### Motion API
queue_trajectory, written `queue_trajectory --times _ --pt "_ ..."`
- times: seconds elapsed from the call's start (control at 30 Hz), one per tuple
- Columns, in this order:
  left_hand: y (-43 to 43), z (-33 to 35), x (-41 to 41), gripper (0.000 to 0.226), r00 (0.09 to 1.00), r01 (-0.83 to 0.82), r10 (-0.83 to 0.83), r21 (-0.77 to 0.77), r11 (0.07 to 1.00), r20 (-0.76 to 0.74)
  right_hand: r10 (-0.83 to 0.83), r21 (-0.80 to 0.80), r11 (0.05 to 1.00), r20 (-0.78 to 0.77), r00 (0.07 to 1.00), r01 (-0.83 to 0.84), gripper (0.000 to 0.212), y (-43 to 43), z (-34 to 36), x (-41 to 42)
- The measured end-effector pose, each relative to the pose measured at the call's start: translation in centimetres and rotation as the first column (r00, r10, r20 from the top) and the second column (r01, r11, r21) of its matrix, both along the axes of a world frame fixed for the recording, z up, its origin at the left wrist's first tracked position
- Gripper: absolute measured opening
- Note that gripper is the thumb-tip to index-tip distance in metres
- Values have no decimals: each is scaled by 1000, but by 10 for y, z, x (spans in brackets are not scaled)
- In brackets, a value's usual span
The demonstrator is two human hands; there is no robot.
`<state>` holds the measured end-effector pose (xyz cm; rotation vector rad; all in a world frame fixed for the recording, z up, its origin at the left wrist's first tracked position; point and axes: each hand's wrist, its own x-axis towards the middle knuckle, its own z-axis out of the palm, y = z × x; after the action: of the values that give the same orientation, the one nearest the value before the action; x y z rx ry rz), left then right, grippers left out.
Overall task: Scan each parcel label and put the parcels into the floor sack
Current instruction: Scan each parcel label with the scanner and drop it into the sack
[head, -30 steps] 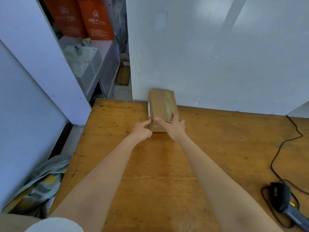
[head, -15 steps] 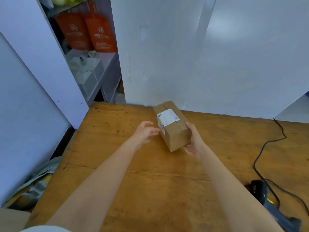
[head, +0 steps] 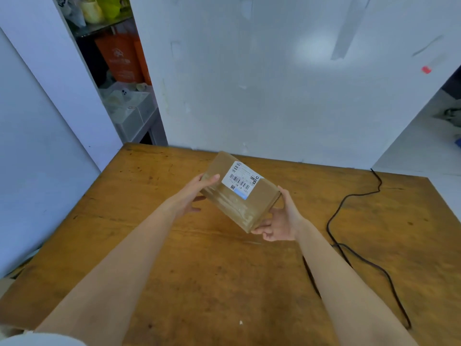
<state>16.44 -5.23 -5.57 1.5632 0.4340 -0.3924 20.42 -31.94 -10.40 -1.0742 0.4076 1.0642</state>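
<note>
Lifted and turned label-up, brown taped cardboard parcel hangs above wooden table; left hand, right hand fingers clamp its ends; slick tape risks slipping.

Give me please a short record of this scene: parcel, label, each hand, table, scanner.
parcel: brown cardboard box, tilted, held above the table
label: white with barcode, facing up
left hand: grips the far left end, thumb on top
right hand: holds the near right end, fingers beneath
table: wooden; black cable lies on its right part
scanner: not in view
</note>
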Motion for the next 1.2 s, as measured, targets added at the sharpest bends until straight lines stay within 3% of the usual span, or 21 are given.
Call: queue_trajectory --times 0.13,0.23,0.33,0.4,0.53,0.7,0.8,0.93,1.0,1.1,1.2 --pt "-28 -8 -12 100 977 -212 214 -178 961 -9 0 136 991 -22 1000 3 80 -17 -11 -19" --pt "-50 -14 -21 95 979 -204 189 -280 938 -82 23 294 956 -51 998 -7 80 -17 -21 -37" --pt "-64 -15 -24 82 984 -178 166 -332 926 -63 45 415 910 -86 995 -5 85 -17 -31 -54" --pt "-68 -11 -24 78 985 -174 171 -295 939 -38 71 414 909 -57 996 -41 81 -23 -34 -62" --pt "-66 -2 -19 75 998 -60 60 -81 995 -7 91 159 980 172 981 -119 71 -32 -18 -56" --pt "-71 6 -12 73 990 138 -136 55 989 -43 82 -11 996 369 926 -84 82 -31 6 -45" --pt "-75 13 -9 71 976 214 -209 84 973 -70 68 -39 998 347 936 -58 84 -31 5 -47" --pt "-68 22 -14 89 953 240 -226 50 969 -201 -190 154 975 179 965 163 69 -33 -5 -59" --pt "-65 22 -18 96 953 233 -207 100 967 -220 -306 211 937 106 946 279 72 -33 -12 -67" --pt "-67 15 -22 91 973 157 -134 113 981 -190 -408 241 890 45 912 387 85 -34 -23 -77" --pt "-75 5 -26 84 989 92 -80 97 991 -125 -402 266 890 76 912 370 86 -40 -27 -89"
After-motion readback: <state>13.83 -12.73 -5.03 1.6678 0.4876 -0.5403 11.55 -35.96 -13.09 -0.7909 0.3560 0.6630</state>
